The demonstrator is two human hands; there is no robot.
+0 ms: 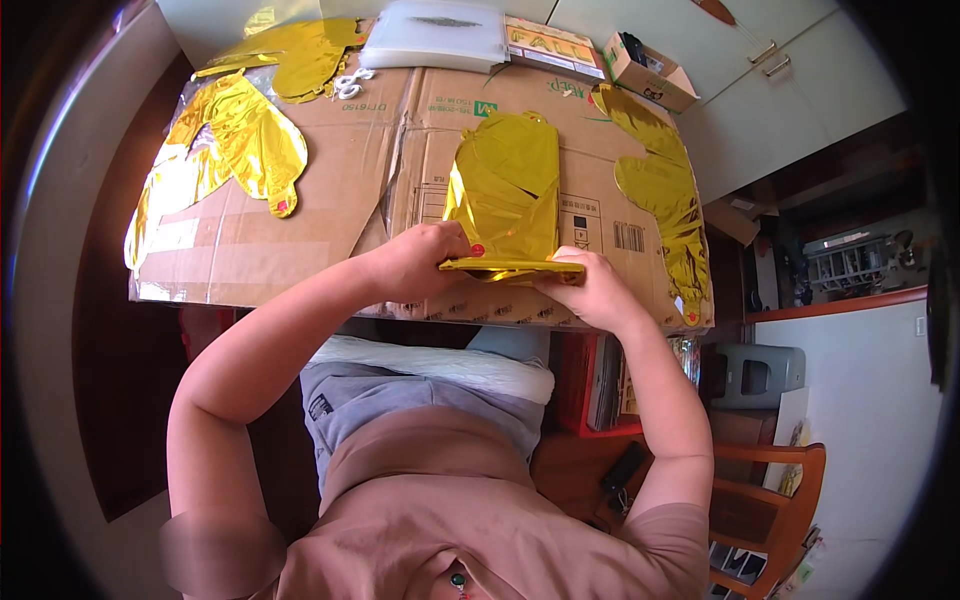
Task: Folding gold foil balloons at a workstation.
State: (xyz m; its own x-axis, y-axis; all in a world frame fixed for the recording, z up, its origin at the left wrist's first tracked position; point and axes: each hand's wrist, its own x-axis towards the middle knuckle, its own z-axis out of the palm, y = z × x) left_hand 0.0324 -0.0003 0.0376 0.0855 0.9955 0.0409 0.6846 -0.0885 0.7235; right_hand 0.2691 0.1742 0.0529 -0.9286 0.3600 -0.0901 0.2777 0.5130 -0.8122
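A shiny gold foil balloon (505, 185), flat and uninflated, lies in the middle of the cardboard-covered table. Its near end is folded up into a narrow band along the table's front edge. My left hand (425, 262) grips the left end of that fold, fingers curled. At the right end, my right hand (590, 288) pinches the fold with the thumb beneath. A small red spot shows on the foil beside my left hand. More flat gold foil balloons lie around: one pile (255, 140) at the left, another balloon (660, 190) along the right edge.
Flattened cardboard (340, 190) covers the table. At the back stand a translucent plastic case (435, 40), a printed box (553, 48) and a small open carton (650, 72). White cord (350, 83) lies at the back left. A red crate (590, 385) sits below the table, near a wooden chair (805, 480).
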